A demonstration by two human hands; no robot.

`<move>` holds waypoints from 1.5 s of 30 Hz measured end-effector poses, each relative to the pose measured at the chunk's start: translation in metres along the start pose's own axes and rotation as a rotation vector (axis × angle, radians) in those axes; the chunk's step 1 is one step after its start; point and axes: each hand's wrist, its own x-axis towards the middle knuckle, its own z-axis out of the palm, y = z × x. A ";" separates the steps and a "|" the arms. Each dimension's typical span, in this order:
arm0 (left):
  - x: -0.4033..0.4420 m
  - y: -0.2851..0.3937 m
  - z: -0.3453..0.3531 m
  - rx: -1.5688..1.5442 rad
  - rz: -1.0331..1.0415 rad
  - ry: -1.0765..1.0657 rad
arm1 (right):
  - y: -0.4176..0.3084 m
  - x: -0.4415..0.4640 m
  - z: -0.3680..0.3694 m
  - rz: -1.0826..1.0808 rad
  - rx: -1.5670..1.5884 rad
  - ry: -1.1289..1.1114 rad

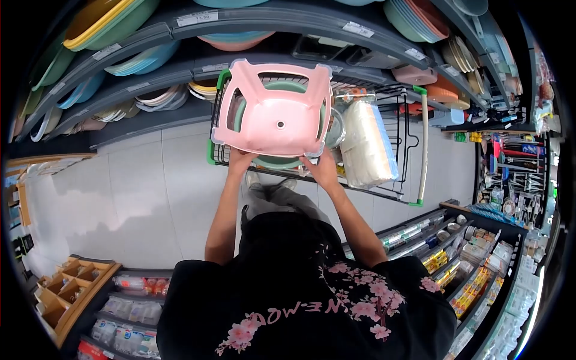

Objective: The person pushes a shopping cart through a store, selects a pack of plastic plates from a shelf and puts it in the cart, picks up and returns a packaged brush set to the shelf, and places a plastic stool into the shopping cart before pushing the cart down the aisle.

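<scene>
A pink plastic stool (288, 114), upside down with its legs toward me, is over the shopping cart (424, 147). My left hand (241, 162) grips the near left edge of its seat, fingers mostly hidden beneath. At the near right edge, my right hand (323, 170) is closed on the same stool. A green basin (277, 162) shows under the stool, partly covered. To its right in the cart are a clear round container (336, 127) and a large white wrapped pack (363, 144) whose contents I cannot make out.
Shelves with stacked basins (114, 27) and price tags curve along the far side. Behind me stand racks of packaged goods (462, 264) and a wooden compartment unit (75, 282). Grey tiled floor (132, 186) lies to the left of the cart.
</scene>
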 end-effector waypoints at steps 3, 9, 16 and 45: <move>-0.038 0.034 0.024 0.108 -0.133 0.027 | -0.024 -0.015 -0.011 0.055 0.134 0.032; -0.079 0.065 0.067 0.180 -0.258 -0.380 | -0.033 -0.046 -0.024 0.183 0.546 -0.020; -0.095 0.129 0.127 0.314 -0.061 -0.917 | -0.033 -0.076 -0.108 0.201 1.186 -0.227; -0.305 0.010 0.607 0.463 -0.092 -1.821 | 0.243 -0.386 -0.324 0.149 1.308 0.708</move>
